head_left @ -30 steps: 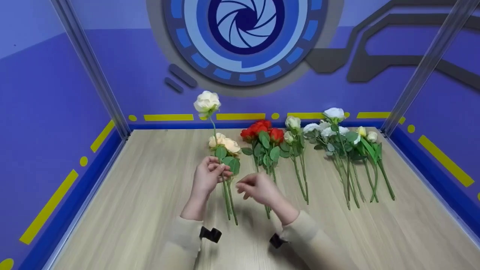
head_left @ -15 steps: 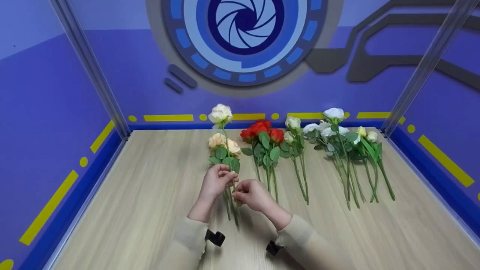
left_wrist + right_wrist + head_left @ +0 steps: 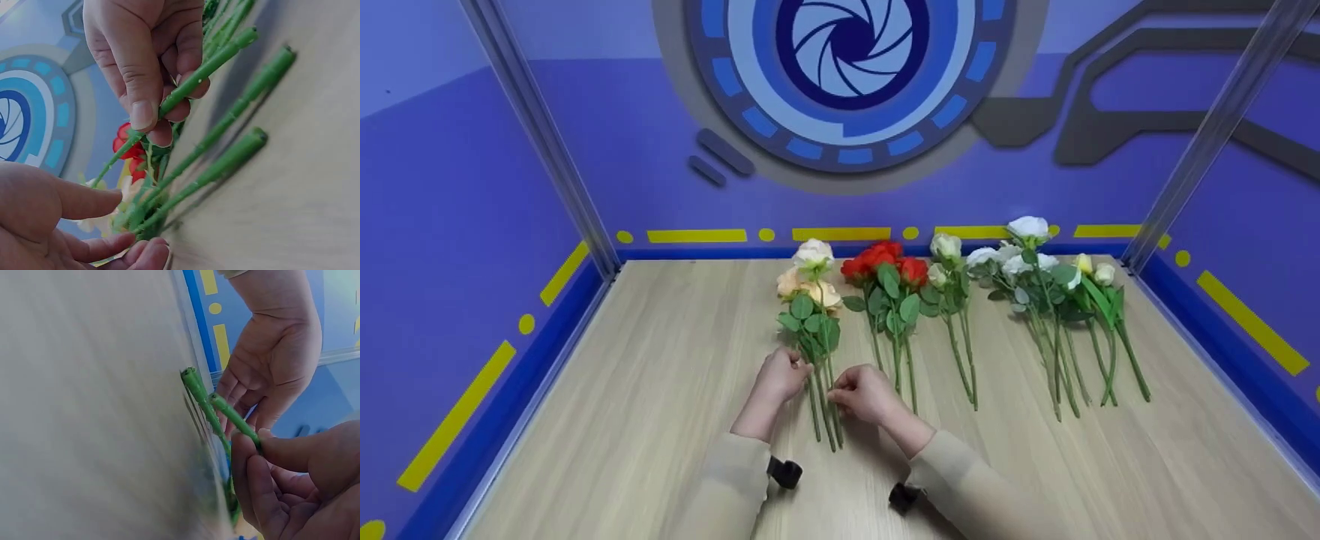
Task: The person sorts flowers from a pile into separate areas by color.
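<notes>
A cream artificial rose [image 3: 814, 253] lies low over two peach roses [image 3: 823, 295], its bloom farthest back. Thumb and fingertips of my right hand [image 3: 870, 394] pinch its green stem [image 3: 216, 63] near the lower end. In the left wrist view that end sits above two other cut stems [image 3: 233, 154], which rest on the table. My left hand [image 3: 781, 375] is beside the stems on their left, below the green leaves [image 3: 802, 306]. Its thumb [image 3: 90, 202] stands apart from its loosely bent fingers, with no stem gripped between them.
Right of the hands, on the wooden table [image 3: 645, 390], lie red roses [image 3: 877, 259], greenish-white roses [image 3: 946, 246], white flowers [image 3: 1027, 227] and yellow-and-white tulips [image 3: 1104, 274]. A blue-purple wall [image 3: 622, 172] closes the back; a metal post [image 3: 551, 142] stands at the left corner.
The cream rose has come down and to the right, onto the peach roses. My right hand has taken its stem; my left hand has let go of it and moved slightly left.
</notes>
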Tool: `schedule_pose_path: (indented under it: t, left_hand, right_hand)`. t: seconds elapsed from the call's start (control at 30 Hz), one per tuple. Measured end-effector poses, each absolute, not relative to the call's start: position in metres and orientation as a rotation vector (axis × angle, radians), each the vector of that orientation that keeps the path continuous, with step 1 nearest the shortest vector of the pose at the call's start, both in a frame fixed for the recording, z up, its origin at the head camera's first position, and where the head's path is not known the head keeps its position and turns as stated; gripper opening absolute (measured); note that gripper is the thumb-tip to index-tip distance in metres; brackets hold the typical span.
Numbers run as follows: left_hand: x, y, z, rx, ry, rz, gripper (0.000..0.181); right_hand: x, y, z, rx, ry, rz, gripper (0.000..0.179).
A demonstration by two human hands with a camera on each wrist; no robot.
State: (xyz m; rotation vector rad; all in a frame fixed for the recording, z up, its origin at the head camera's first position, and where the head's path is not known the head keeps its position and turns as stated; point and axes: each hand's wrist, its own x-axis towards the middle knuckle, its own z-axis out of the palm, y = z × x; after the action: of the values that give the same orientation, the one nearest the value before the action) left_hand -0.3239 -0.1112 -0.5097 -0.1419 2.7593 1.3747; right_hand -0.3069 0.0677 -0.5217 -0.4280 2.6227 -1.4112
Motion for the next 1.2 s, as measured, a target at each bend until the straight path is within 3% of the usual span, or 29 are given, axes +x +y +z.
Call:
schedule_pose_path:
  t: [0.13, 0.3, 0.63, 1.03, 1.2]
  left_hand:
    - [-0.325, -0.111, -0.512, -0.134, 2.739, 1.348, 0.023]
    - [-0.325, -0.109, -0.512, -0.140, 2.711, 1.331, 0.024]
    - [-0.324, -0.105, -0.512, -0.166, 2.650, 1.334, 0.030]
    - [-0.324, -0.105, -0.510, -0.186, 2.564, 1.391, 0.018]
    - [-0.324, -0.105, -0.510, -0.186, 2.560, 1.395, 0.023]
  right_hand:
    - [-0.310, 0.066, -0.528, -0.380, 2.587, -1.437, 0.012]
    - [-0.312, 0.062, -0.535, -0.343, 2.467, -1.547, 0.009]
    - [-0.311, 0.060, -0.535, -0.469, 2.663, -1.328, 0.038]
    - [-0.310, 0.058, -0.534, -0.466, 2.711, -1.253, 0.037]
    - [-0.309, 0.058, -0.532, -0.451, 2.679, -1.289, 0.030]
